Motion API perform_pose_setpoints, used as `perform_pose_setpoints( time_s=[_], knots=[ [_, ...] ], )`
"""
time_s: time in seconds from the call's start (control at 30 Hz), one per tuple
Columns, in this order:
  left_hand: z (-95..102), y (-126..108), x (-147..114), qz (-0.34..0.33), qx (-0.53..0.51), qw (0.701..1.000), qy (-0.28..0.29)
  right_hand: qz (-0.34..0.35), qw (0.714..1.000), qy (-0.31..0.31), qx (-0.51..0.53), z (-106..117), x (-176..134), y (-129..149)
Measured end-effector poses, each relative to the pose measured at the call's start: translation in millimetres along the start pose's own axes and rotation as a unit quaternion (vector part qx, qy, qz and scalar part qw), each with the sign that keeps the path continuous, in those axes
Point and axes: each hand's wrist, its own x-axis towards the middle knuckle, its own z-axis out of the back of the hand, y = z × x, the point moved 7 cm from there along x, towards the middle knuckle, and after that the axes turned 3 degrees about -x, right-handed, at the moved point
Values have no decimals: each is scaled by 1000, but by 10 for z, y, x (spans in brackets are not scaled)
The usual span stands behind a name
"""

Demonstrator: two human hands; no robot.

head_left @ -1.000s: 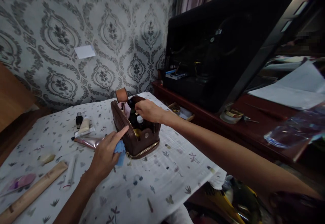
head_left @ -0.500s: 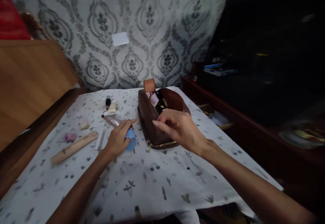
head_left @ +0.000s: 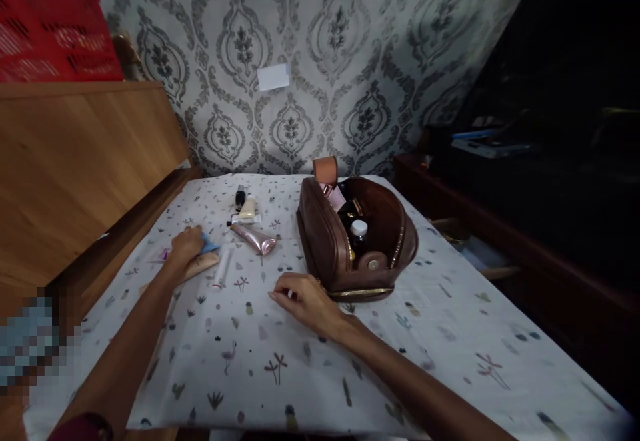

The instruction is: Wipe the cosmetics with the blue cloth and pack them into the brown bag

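My left hand (head_left: 187,243) is closed around a small light-blue item (head_left: 209,244), soft-looking and mostly hidden, above the far-left group of things. Under that hand lies a beige stick-shaped object (head_left: 203,264), with a slim white tube (head_left: 223,267) beside it. Loosely curled, my right hand (head_left: 309,302) hovers over the cloth just in front of the bag, and nothing shows between its fingers. The brown toiletry bag (head_left: 320,241) stands unzipped; inside are a white-capped dark bottle (head_left: 359,229) and a pink item (head_left: 335,197).
A shiny pink squeeze tube (head_left: 255,239), a cream tube (head_left: 247,209) and a small black bottle (head_left: 241,197) lie on the printed tablecloth (head_left: 240,334). A wooden panel (head_left: 95,161) bounds the left, with a red basket (head_left: 60,27) on top. Dark furniture stands at right.
My left hand has carried the blue item leftward, from beside the pink tube to the beige stick. My right hand has drawn back from over the bag to its front left.
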Motion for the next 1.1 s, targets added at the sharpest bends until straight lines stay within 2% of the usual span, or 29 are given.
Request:
perform_pose_setpoints(
  time_s=[0.1, 0.17, 0.27, 0.33, 0.4, 0.43, 0.5, 0.57, 0.67, 0.83, 0.97, 1.1],
  knots=[
    [-11, -14, 92, 0, -15, 1000, -5, -50, 996, -16, 66, -120, 55, -171],
    [2, -88, 162, -11, -30, 999, -11, -89, 985, -24, 146, -217, 52, -313],
    [2, -365, 137, -64, -79, 995, -9, -127, 955, -43, 265, -330, 31, -490],
    [-47, -680, -16, -131, -187, 973, 20, -138, 932, -67, 329, -345, 26, -554],
    [-109, -1008, -249, -187, -307, 932, 52, -158, 901, -91, 395, -334, 21, -589],
    [-130, -1143, -371, -207, -332, 919, 48, -168, 884, -99, 426, -329, 18, -594],
    [-162, -1357, -604, -253, -328, 910, 16, -179, 857, -103, 473, -318, 15, -572],
    [-198, -1489, -795, -311, -295, 903, -19, -176, 843, -108, 496, -296, 12, -534],
    [-260, -1514, -938, -364, -261, 893, -49, -175, 846, -115, 491, -271, 3, -506],
    [-273, -1430, -939, -352, -246, 900, -70, -169, 869, -97, 454, -300, 18, -513],
    [-260, -1437, -911, -292, -277, 914, -45, -151, 882, -106, 434, -299, 33, -535],
    [-300, -1399, -856, -211, -343, 915, 9, -100, 931, -145, 320, -187, 6, -474]
  ],
)
